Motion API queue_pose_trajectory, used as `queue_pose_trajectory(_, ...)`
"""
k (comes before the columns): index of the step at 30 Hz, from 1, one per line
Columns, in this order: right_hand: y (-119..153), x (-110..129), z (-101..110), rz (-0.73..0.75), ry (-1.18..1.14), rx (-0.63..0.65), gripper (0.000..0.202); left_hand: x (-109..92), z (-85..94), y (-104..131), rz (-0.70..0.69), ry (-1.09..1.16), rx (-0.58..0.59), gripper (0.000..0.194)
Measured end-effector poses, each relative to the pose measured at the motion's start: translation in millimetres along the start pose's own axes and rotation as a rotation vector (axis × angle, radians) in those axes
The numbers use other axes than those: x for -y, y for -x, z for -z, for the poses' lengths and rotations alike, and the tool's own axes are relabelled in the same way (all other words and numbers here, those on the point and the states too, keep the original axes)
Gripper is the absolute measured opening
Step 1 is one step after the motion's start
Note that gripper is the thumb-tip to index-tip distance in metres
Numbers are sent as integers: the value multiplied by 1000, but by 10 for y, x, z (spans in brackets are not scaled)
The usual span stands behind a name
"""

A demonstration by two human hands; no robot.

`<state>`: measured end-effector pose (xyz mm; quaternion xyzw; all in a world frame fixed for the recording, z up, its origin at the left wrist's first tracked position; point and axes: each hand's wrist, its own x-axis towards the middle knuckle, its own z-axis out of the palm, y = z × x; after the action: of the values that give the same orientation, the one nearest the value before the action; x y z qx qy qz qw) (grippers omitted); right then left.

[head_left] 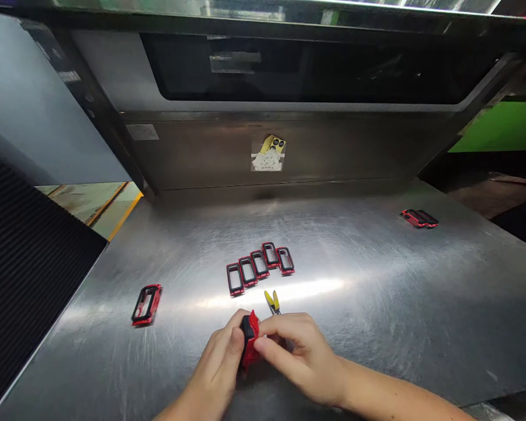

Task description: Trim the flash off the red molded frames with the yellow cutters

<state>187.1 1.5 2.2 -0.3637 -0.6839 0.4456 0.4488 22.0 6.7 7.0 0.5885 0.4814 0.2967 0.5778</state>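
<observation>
Upright in my left hand (221, 354) is a red and black plastic frame (251, 342), gripped between thumb and fingers near the front of the table. My right hand (304, 356) pinches the frame's red side with thumb and forefinger; its other fingers are curled in. Just beyond the right hand lies a tool with yellow handles (272, 300), its far part hidden by that hand. Several similar red and black frames (247, 271) lie flat in a slanting row behind it.
The metal table (368, 327) has a raised back wall (342, 146) with a small bag (268, 155) fixed to it. A single frame (146, 305) lies at left, and a couple more (419, 218) rest at far right. A black ribbed panel (26, 280) borders the left side.
</observation>
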Motion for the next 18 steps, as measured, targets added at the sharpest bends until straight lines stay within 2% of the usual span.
queue_pose_trajectory(5,-5,26,22,350,278,-94,30,121,32,9,-312,-86,-10,51)
queue_pose_trajectory(10,-26,8,31,525,381,-130,29,244,77,-50,-671,-147,31,45)
queue_pose_trajectory(13,-29,-14,40,580,432,-126,28,279,88,-69,-761,-167,-2,44)
queue_pose_trajectory(18,-23,-29,48,628,479,-116,28,302,99,-73,-787,-195,-1,45)
